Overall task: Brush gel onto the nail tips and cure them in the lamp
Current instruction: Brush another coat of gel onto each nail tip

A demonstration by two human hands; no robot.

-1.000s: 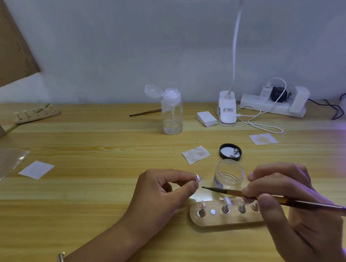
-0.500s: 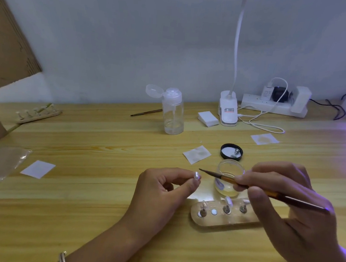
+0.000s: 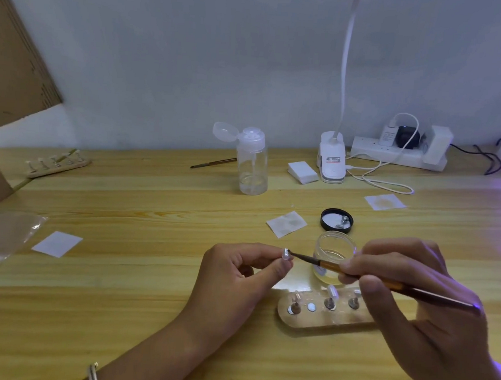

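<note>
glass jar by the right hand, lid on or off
Off. The jar stands open-mouthed, and a black lid lies upturned just behind it.

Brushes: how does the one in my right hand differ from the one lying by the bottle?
The held brush is gripped by the right hand, off the table; the spare brush lies flat beside the bottle, untouched. The held brush's tip meets the nail tip pinched in the left hand; the spare brush's tip meets nothing. Both are slim, tips pointing left.

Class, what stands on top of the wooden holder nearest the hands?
On the holder: three pegs with nail tips and one empty white socket. The right hand covers its right end, hiding anything there.
</note>
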